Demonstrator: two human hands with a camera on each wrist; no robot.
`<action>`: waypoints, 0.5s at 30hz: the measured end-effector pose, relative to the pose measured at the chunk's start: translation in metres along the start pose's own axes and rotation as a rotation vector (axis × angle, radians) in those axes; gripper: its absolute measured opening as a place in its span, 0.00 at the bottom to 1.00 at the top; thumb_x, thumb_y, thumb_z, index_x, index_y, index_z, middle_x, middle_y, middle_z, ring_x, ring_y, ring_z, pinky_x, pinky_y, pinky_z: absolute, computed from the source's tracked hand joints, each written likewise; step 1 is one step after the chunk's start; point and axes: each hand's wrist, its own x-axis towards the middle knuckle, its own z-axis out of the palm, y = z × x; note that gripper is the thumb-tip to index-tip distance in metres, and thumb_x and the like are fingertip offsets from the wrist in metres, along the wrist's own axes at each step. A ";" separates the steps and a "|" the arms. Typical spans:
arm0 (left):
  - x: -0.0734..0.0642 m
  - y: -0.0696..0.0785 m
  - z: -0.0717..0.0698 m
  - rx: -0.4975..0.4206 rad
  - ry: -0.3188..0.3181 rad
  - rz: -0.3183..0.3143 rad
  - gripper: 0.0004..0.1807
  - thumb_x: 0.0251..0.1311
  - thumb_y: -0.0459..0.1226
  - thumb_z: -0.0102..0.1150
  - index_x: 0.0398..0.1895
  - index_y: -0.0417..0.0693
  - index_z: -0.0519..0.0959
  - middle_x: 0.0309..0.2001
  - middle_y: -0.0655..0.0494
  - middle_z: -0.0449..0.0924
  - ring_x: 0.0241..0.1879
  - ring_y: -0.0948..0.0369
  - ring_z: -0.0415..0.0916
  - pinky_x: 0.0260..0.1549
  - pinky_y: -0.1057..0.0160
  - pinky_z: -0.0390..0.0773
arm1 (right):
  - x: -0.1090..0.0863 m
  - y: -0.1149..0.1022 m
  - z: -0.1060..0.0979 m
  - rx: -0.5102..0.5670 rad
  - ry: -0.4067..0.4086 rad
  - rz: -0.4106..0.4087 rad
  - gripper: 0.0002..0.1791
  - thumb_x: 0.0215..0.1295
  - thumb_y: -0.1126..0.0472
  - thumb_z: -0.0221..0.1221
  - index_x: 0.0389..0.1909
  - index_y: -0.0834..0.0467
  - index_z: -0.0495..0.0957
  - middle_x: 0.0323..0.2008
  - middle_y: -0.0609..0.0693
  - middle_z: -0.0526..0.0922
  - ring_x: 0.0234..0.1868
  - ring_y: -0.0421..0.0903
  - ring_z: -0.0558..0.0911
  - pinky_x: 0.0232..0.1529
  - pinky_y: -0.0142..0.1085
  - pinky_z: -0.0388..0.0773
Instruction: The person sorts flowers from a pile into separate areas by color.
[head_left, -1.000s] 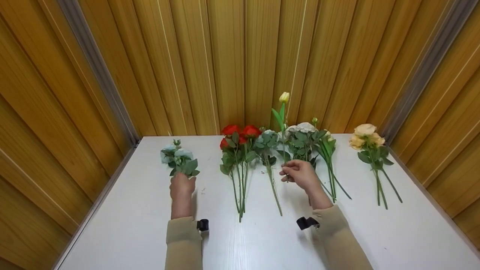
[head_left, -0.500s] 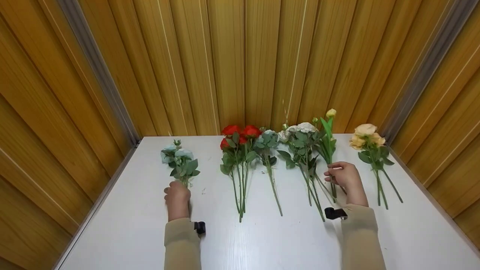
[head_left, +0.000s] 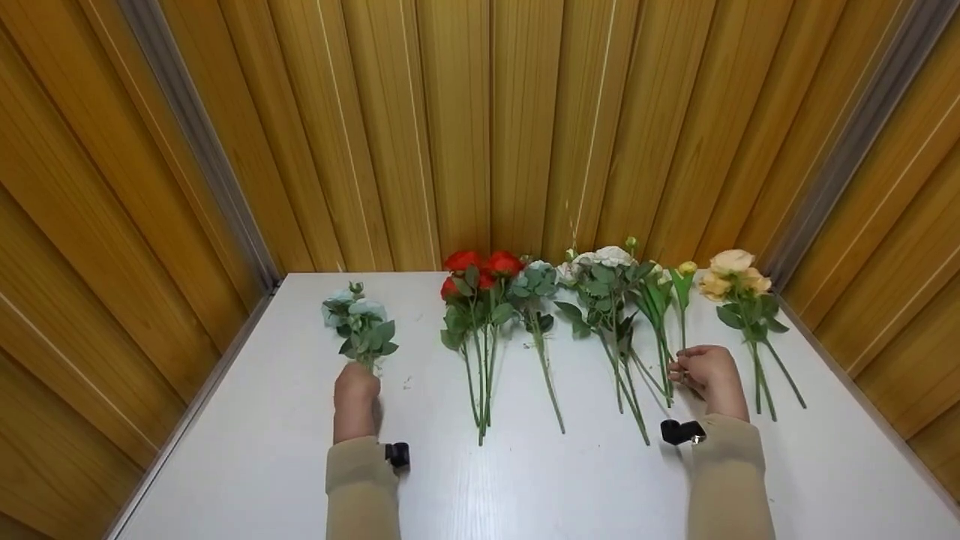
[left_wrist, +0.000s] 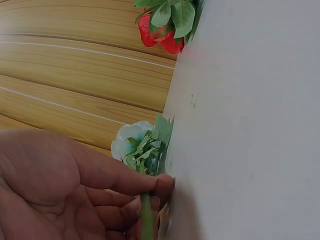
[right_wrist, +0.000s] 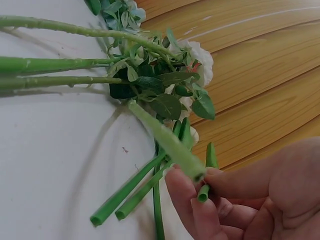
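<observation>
In the head view my left hand (head_left: 357,391) pinches the stem of a pale blue flower (head_left: 367,309) at the table's left. The left wrist view shows this green stem (left_wrist: 146,215) between thumb and fingers, with the bloom (left_wrist: 131,137) beyond them near the tabletop. On the right, my right hand (head_left: 711,376) pinches a yellow tulip (head_left: 686,268) low on its stem. That tulip lies just right of a bunch of tulips (head_left: 655,300). From the right wrist, the cut end of the held stem (right_wrist: 203,193) shows at the fingertips.
Several red roses (head_left: 480,262) lie mid-table, beside another blue flower stem (head_left: 536,281). White flowers (head_left: 613,257) with long stems lie right of them. Peach roses (head_left: 733,262) lie at the far right. Wood-patterned panels (head_left: 517,135) rise behind the white table (head_left: 480,495).
My right hand has carried the tulip rightward and lowered it from upright beside the white flowers to beside the tulip bunch. My left hand has slid down to the lower stem of the blue flower.
</observation>
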 end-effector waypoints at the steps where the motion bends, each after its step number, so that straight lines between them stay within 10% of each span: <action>1: 0.001 0.000 -0.001 -0.007 -0.013 0.004 0.15 0.57 0.24 0.54 0.46 0.23 0.79 0.47 0.27 0.81 0.43 0.42 0.78 0.51 0.45 0.81 | 0.001 0.001 -0.001 -0.017 -0.011 0.009 0.23 0.78 0.71 0.47 0.68 0.77 0.61 0.29 0.47 0.86 0.29 0.39 0.87 0.36 0.33 0.86; 8: 0.003 0.000 -0.003 -0.206 -0.112 -0.068 0.06 0.60 0.24 0.58 0.34 0.26 0.82 0.20 0.49 0.78 0.19 0.59 0.72 0.20 0.65 0.74 | 0.009 0.006 -0.005 -0.189 0.002 0.021 0.21 0.76 0.68 0.51 0.63 0.78 0.69 0.23 0.45 0.82 0.23 0.38 0.81 0.28 0.31 0.79; 15: 0.004 0.001 -0.003 -0.359 -0.149 -0.126 0.09 0.64 0.23 0.53 0.41 0.21 0.80 0.18 0.50 0.83 0.18 0.63 0.80 0.18 0.69 0.77 | 0.009 0.011 -0.008 -0.454 0.050 -0.064 0.17 0.69 0.65 0.59 0.49 0.76 0.80 0.20 0.45 0.79 0.21 0.41 0.74 0.26 0.34 0.73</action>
